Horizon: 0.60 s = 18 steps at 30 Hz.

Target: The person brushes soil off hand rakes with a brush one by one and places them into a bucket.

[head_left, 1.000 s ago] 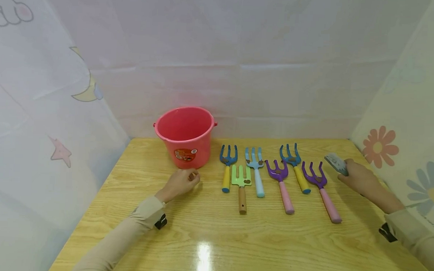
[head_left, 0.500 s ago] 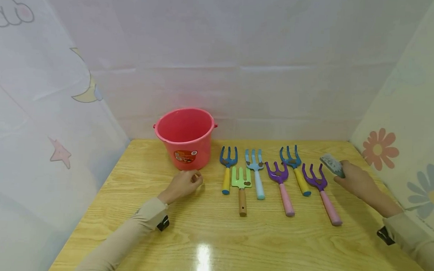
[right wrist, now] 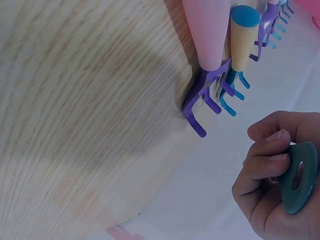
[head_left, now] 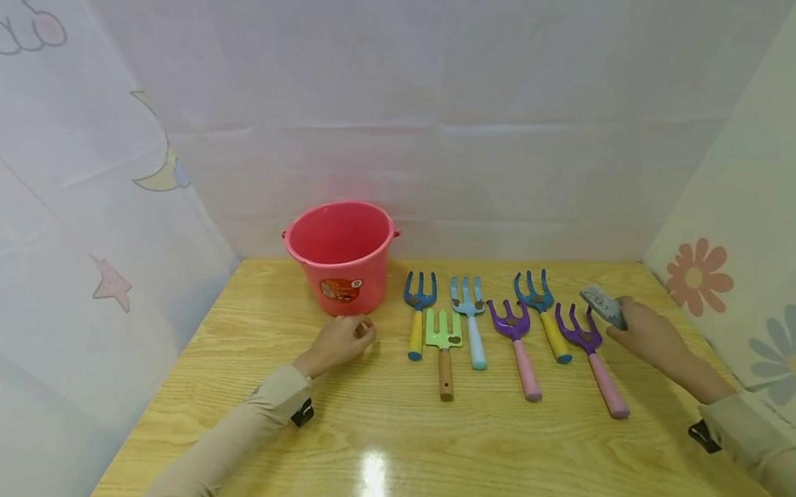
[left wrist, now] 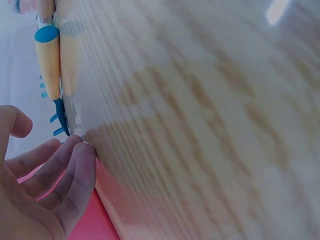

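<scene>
My right hand (head_left: pixel 651 341) grips a scrub brush (head_left: pixel 604 305) at the table's right side. Its pale bristles show in the head view, its dark green handle (right wrist: pixel 301 177) with a slot in the right wrist view. Just left of that hand lies a purple hand fork (head_left: pixel 582 335) with a pink handle. My left hand (head_left: pixel 338 341) rests on the table, fingers loosely bent and holding nothing, in front of a pink bucket (head_left: pixel 351 276). To its right lie a blue fork with yellow handle (head_left: pixel 416 333) and a green fork (head_left: pixel 444 332) with wooden handle. Brown spots mark several fork heads.
Between the hands also lie a light blue fork (head_left: pixel 471 317), another purple fork (head_left: pixel 513 333) and another blue fork (head_left: pixel 541 305). White printed cloth (head_left: pixel 505 186) backs the wooden table (head_left: pixel 483 456) and rises at both sides.
My right hand has moved a little to the left with the brush, nearer the purple fork. The left hand has shifted slightly right. The forks and bucket keep their places.
</scene>
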Each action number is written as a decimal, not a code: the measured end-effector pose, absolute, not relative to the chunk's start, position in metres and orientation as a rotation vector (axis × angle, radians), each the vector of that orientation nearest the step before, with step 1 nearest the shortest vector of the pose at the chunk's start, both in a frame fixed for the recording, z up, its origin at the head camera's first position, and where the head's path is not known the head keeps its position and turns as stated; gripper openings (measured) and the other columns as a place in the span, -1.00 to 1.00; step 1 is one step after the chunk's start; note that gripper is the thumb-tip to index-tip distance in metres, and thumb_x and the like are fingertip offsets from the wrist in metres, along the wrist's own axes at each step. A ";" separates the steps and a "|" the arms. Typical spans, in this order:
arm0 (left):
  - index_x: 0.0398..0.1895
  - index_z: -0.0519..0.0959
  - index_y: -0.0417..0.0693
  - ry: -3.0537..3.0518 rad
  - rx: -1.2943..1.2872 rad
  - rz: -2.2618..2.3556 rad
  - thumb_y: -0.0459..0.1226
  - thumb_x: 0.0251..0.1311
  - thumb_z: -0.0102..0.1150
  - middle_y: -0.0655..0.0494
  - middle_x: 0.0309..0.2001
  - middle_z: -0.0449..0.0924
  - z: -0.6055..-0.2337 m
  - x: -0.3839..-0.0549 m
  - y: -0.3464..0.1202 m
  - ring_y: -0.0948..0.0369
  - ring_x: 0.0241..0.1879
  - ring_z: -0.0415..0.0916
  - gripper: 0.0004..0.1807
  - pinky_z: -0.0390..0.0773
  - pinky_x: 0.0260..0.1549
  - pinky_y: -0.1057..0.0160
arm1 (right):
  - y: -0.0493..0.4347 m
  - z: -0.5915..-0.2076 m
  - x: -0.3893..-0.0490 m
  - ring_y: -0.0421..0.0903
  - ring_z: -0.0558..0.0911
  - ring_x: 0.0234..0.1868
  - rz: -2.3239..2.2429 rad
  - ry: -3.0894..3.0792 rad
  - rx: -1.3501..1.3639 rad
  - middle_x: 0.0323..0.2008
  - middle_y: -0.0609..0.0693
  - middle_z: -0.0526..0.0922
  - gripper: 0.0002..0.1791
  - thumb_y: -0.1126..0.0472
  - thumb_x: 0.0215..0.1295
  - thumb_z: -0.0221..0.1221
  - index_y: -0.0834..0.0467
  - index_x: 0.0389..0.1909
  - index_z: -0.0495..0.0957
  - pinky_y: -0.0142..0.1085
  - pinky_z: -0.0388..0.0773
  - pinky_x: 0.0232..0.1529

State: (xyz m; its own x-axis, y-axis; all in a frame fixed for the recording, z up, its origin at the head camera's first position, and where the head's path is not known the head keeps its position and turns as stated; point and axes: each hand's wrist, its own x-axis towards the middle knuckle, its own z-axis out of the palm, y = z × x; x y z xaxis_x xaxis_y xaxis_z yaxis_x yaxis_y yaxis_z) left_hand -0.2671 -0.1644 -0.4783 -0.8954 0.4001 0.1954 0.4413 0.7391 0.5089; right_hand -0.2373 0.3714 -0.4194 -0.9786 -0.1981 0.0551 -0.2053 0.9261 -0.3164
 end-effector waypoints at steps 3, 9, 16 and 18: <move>-0.22 0.66 -0.06 -2.857 -0.693 -0.847 -0.21 0.33 0.19 0.23 -0.47 0.61 -0.479 -0.268 -0.164 0.37 -0.56 0.47 -0.86 0.52 -0.50 0.29 | 0.370 -0.419 -0.238 0.11 0.56 -0.43 0.510 -3.055 0.326 -0.28 0.50 0.53 -0.35 0.31 0.26 0.22 0.73 0.10 0.18 -0.11 0.50 -0.52; -0.22 0.66 -0.06 -2.853 -0.711 -0.839 -0.19 0.33 0.17 0.21 -0.45 0.63 -0.482 -0.268 -0.162 0.38 -0.55 0.48 -0.85 0.52 -0.50 0.30 | 0.367 -0.420 -0.238 0.08 0.54 -0.44 0.530 -3.051 0.327 -0.30 0.47 0.54 -0.35 0.32 0.24 0.22 0.72 0.10 0.18 -0.15 0.48 -0.54; -0.22 0.65 -0.07 -2.859 -0.723 -0.850 -0.21 0.33 0.16 0.20 -0.43 0.63 -0.480 -0.267 -0.160 0.37 -0.53 0.48 -0.86 0.52 -0.50 0.32 | 0.360 -0.418 -0.235 0.05 0.53 -0.45 0.540 -3.035 0.337 -0.31 0.44 0.54 -0.37 0.32 0.25 0.20 0.71 0.11 0.18 -0.19 0.44 -0.56; -0.21 0.65 -0.07 -2.868 -0.724 -0.862 -0.21 0.34 0.16 0.20 -0.44 0.63 -0.479 -0.266 -0.159 0.36 -0.54 0.49 -0.85 0.53 -0.51 0.32 | 0.358 -0.418 -0.233 0.05 0.52 -0.45 0.537 -3.032 0.341 -0.31 0.44 0.54 -0.38 0.32 0.25 0.21 0.71 0.11 0.19 -0.20 0.43 -0.56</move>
State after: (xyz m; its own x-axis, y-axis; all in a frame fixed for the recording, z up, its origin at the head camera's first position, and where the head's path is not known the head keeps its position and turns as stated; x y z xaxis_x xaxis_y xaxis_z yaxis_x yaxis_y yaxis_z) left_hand -0.2660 -0.1592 -0.4794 -0.8877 0.4203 0.1881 0.4544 0.7330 0.5062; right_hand -0.2330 0.3579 -0.4176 -0.9748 -0.2081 0.0806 -0.2231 0.9157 -0.3342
